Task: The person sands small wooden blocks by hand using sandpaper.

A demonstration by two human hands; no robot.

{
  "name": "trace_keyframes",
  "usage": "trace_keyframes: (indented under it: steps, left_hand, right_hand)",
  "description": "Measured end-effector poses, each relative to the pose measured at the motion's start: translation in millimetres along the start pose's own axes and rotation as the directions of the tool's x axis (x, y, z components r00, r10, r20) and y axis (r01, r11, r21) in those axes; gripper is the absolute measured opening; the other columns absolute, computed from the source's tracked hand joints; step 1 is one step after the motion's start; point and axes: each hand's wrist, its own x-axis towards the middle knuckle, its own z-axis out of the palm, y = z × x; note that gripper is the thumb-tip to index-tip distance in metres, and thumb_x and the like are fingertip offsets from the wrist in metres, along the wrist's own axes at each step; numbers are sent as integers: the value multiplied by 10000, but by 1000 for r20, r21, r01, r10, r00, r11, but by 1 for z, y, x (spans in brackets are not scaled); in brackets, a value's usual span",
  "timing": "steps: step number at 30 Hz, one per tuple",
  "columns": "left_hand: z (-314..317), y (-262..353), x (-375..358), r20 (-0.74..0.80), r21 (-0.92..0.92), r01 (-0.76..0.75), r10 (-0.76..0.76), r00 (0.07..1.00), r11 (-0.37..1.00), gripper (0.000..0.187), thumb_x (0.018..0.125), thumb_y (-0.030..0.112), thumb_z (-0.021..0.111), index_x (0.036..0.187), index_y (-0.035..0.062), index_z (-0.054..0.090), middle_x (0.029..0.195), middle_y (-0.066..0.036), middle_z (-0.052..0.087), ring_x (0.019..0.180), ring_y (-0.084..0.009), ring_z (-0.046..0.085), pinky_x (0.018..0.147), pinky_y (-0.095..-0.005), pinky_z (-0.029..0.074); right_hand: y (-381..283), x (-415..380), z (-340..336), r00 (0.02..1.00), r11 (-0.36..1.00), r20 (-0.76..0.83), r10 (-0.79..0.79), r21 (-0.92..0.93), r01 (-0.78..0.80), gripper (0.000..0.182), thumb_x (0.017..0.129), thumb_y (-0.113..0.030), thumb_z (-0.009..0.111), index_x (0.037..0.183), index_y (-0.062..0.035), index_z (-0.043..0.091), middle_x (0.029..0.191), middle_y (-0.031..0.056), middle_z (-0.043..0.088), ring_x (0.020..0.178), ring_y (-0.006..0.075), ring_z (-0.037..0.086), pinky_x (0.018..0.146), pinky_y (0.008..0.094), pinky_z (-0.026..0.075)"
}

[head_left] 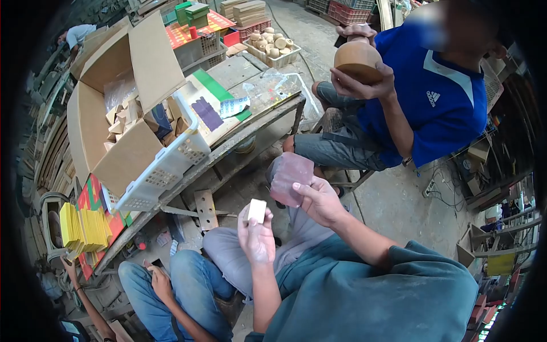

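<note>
Between the fingers and thumb of my left hand (257,236) is a small pale wooden block (257,211), held upright. My right hand (320,200) grips a reddish-brown sheet (292,179), perhaps sandpaper, with the thumb on its near face. The sheet is to the right of the block and a little higher, and the two are apart. Both hands are above my lap.
An open cardboard box (122,162) of wooden pieces sits in a white crate (165,171) on the bench. Yellow pieces (85,227) are stacked at left. A co-worker in blue (439,85) holds a round wooden object (358,61). Another person's jeans (194,279) are at lower left.
</note>
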Motion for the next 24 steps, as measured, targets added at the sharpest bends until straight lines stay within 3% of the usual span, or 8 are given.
trace_keyframes:
  steps: [5,8,11,14,18,20,22,24]
  left_hand:
    - [34,13,13,80,21,28,-30,996,999,234,852,20,605,1060,24,497,952,-108,562,817,-182,548,745,-309,459]
    - [36,13,16,105,50,32,-37,994,998,177,858,16,606,984,54,488,843,-77,533,725,-154,522,658,-305,429]
    - [43,11,14,-123,28,114,-109,986,993,127,897,64,565,1000,36,497,852,-75,512,741,-152,496,652,-299,414]
    - [40,10,14,-13,-163,160,-164,986,974,330,910,54,509,1222,-43,459,1114,-177,566,1003,-271,586,890,-365,481]
    - [48,12,13,59,39,75,-77,995,996,463,930,21,514,1347,-85,343,1343,-235,456,1166,-276,536,1004,-363,438]
    - [49,12,10,31,137,31,-36,999,990,457,929,42,546,1337,-82,379,1308,-205,504,1142,-235,550,981,-330,446]
    - [42,9,9,3,268,-10,9,1000,963,448,918,32,568,1322,-83,411,1277,-183,534,1120,-210,559,962,-313,450]
    - [40,6,6,-18,391,-45,56,998,920,439,906,23,590,1307,-83,443,1246,-162,563,1097,-186,568,942,-296,455]
  right_hand:
    - [-8,-13,11,988,936,59,-143,-316,154,266,906,-62,594,1158,22,586,1112,57,644,998,99,587,874,269,466]
    - [-10,-20,15,985,939,69,-159,-296,173,247,910,-63,589,1141,25,601,1069,47,659,945,72,585,836,238,465]
    - [-3,-20,8,985,937,30,-170,-305,171,235,916,-71,584,1130,24,607,1047,32,657,917,64,582,804,233,461]
    - [-8,-22,8,992,882,-73,-104,-467,58,213,935,-85,558,1108,23,620,1006,6,649,847,40,550,747,232,451]
    - [0,-22,24,933,801,49,-357,-498,332,256,949,-47,516,1179,37,590,1016,2,640,844,27,524,742,229,445]
    - [4,-28,24,947,778,85,-311,-549,305,316,942,-18,496,1247,53,540,1168,82,619,1044,115,563,899,273,443]
    - [2,-30,35,804,503,415,-426,-630,592,376,932,8,467,1305,55,484,1328,174,523,1272,244,465,1050,345,354]
    - [4,-29,38,760,408,539,-363,-642,650,411,932,1,446,1339,56,437,1400,225,430,1353,346,350,1118,388,251]
